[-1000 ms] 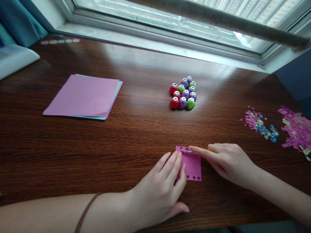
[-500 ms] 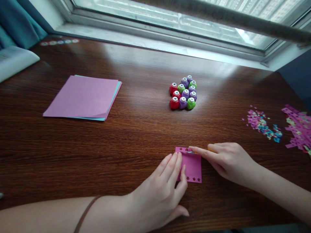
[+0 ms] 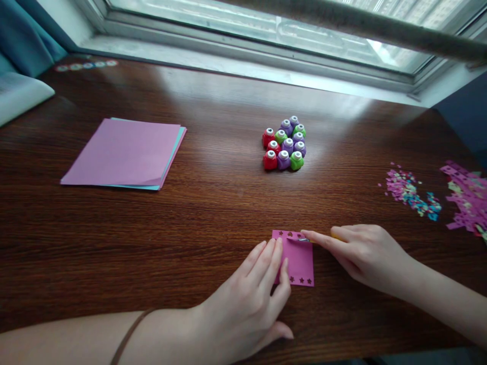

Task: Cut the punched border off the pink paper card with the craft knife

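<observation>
A small pink square of paper [image 3: 300, 258] lies on the dark wooden table, with star-shaped holes and a heart-like one along its far edge and stars along its near edge. Flat on its left part rests my left hand [image 3: 258, 294], fingers stretched out. My right hand [image 3: 357, 251] is closed around a yellow craft knife [image 3: 303, 240], the forefinger laid along its top. The metal tip touches the paper just below the far row of holes. A thin slit shows to the left of the tip. Most of the knife's handle is hidden by my fingers.
Several red, purple and green craft punches [image 3: 283, 144] stand beyond the paper. A stack of pink and blue sheets [image 3: 122, 154] lies at the left. Confetti [image 3: 411, 195] and pink paper scraps [image 3: 466, 195] are heaped at the right. A window [image 3: 266, 45] borders the table's far side.
My right hand has drawn the knife a little to the right along the far row of holes, and the slit is longer. My left hand stays on the paper. The view has shifted slightly.
</observation>
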`<move>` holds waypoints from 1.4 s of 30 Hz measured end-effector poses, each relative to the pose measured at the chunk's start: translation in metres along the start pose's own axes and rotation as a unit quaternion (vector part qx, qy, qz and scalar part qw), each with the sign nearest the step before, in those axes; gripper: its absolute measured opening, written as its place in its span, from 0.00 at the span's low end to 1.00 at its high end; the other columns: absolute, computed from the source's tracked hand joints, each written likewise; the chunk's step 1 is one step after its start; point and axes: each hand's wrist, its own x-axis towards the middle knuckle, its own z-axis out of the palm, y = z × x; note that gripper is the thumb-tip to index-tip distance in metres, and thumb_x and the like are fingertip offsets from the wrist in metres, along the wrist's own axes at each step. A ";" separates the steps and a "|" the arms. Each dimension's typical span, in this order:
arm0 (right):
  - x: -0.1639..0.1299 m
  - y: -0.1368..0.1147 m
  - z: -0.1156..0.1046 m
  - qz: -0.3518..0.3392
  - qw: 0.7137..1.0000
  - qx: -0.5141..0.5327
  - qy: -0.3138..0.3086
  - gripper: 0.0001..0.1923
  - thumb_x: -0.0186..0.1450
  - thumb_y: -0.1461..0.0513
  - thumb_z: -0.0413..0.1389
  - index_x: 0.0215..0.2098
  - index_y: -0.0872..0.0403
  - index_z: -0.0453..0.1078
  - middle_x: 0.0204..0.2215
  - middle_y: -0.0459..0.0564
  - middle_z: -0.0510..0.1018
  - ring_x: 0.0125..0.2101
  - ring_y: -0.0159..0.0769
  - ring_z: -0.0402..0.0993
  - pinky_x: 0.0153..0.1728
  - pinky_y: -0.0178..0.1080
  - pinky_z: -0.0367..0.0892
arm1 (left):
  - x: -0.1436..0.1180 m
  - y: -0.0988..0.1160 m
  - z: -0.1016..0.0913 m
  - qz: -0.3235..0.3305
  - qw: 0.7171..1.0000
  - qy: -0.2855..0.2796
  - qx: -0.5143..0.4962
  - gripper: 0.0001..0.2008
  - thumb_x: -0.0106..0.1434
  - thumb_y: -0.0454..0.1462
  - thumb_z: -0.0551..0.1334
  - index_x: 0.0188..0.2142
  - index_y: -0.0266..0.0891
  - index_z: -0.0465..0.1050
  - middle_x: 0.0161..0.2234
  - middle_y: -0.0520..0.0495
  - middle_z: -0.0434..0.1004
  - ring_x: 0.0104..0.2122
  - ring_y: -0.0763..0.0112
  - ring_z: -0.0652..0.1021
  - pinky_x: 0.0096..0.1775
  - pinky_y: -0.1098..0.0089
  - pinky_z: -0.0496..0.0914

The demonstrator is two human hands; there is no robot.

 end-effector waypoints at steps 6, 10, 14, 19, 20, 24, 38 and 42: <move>-0.008 0.005 -0.001 -0.005 1.000 -0.028 0.013 0.26 0.67 0.65 0.44 0.62 0.43 0.47 0.23 0.42 0.66 0.23 0.31 0.66 0.25 0.36 0.55 | 0.000 0.000 -0.001 -0.001 1.000 -0.004 -0.002 0.34 0.60 0.57 0.48 0.50 0.27 0.61 0.55 0.24 0.59 0.57 0.43 0.60 0.57 0.54 0.51; -0.013 0.008 -0.002 -0.006 0.999 -0.033 0.010 0.26 0.67 0.65 0.44 0.62 0.44 0.47 0.23 0.42 0.67 0.23 0.30 0.66 0.25 0.36 0.56 | 0.001 -0.001 -0.001 0.001 1.000 -0.001 0.001 0.34 0.60 0.57 0.49 0.50 0.27 0.61 0.55 0.24 0.60 0.57 0.43 0.60 0.57 0.54 0.51; -0.018 0.011 -0.002 -0.002 0.999 -0.040 0.010 0.28 0.66 0.66 0.45 0.62 0.44 0.47 0.24 0.42 0.68 0.24 0.30 0.67 0.26 0.35 0.58 | 0.001 0.000 -0.001 0.000 1.000 0.000 0.003 0.34 0.60 0.57 0.49 0.49 0.27 0.61 0.55 0.24 0.60 0.57 0.44 0.61 0.57 0.54 0.52; -0.028 0.017 0.000 0.001 0.999 -0.050 -0.002 0.29 0.65 0.66 0.46 0.63 0.45 0.46 0.26 0.43 0.69 0.25 0.31 0.69 0.27 0.37 0.61 | 0.000 0.000 0.000 0.003 1.000 -0.003 0.004 0.34 0.60 0.57 0.48 0.50 0.28 0.61 0.55 0.25 0.60 0.57 0.43 0.61 0.57 0.54 0.53; -0.030 0.018 0.000 0.004 0.999 -0.050 -0.006 0.29 0.65 0.66 0.46 0.63 0.44 0.45 0.26 0.43 0.69 0.25 0.32 0.69 0.27 0.37 0.62 | 0.000 0.000 0.000 0.003 1.000 -0.003 0.003 0.34 0.60 0.57 0.48 0.50 0.28 0.61 0.55 0.25 0.60 0.57 0.43 0.61 0.57 0.54 0.53; -0.035 0.020 0.001 0.012 0.999 -0.037 -0.018 0.29 0.66 0.66 0.46 0.63 0.44 0.46 0.26 0.44 0.69 0.26 0.32 0.68 0.28 0.37 0.62 | 0.000 -0.001 0.000 0.001 1.000 0.000 0.004 0.34 0.60 0.57 0.49 0.50 0.28 0.61 0.55 0.24 0.60 0.57 0.43 0.61 0.57 0.54 0.53; -0.046 0.020 0.005 0.043 0.998 0.029 0.021 0.25 0.67 0.65 0.44 0.61 0.45 0.51 0.27 0.44 0.72 0.26 0.31 0.70 0.27 0.35 0.63 | 0.000 -0.002 0.003 0.012 0.999 0.027 -0.018 0.33 0.61 0.55 0.48 0.49 0.26 0.63 0.54 0.24 0.61 0.57 0.43 0.60 0.57 0.54 0.54; -0.034 0.009 -0.002 0.116 0.960 0.225 0.123 0.23 0.67 0.64 0.46 0.60 0.47 0.52 0.47 0.49 0.72 0.43 0.33 0.72 0.40 0.34 0.67 | 0.001 -0.004 0.004 0.014 0.998 0.006 -0.060 0.33 0.62 0.54 0.48 0.51 0.24 0.61 0.58 0.24 0.54 0.60 0.44 0.55 0.57 0.54 0.54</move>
